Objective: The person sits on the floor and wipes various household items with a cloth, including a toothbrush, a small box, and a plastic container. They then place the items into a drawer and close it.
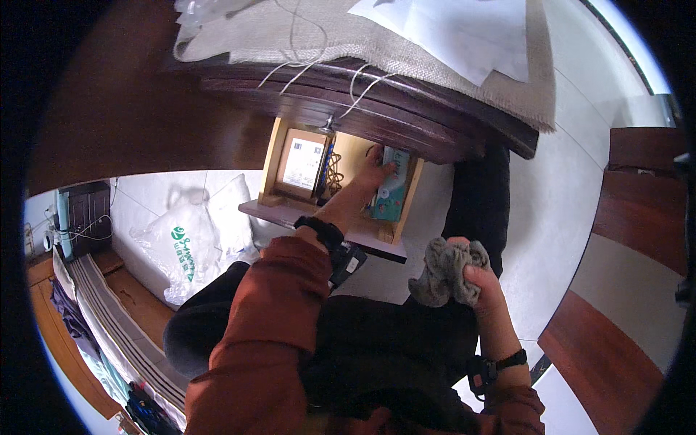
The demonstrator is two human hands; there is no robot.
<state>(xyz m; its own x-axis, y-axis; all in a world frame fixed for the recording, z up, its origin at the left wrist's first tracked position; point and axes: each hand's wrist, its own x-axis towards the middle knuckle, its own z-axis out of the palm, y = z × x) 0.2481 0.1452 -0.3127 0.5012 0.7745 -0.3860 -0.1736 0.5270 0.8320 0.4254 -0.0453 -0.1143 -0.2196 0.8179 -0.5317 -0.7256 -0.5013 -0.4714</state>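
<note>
My left hand reaches into a pulled-out wooden drawer under the dark table, at the edge of a teal booklet or flat box; whether its fingers grip anything is unclear. A cardboard box with a white label lies at the drawer's left side, with a coiled brown cord beside it. On the right, over my lap, my right hand is closed around a bunched grey cloth, perhaps a glove or sock.
Burlap cloth and a white sheet cover the dark wooden table, thin cords hanging over its edge. A white plastic bag lies on the tiled floor at left. Further left is a bench with striped fabric.
</note>
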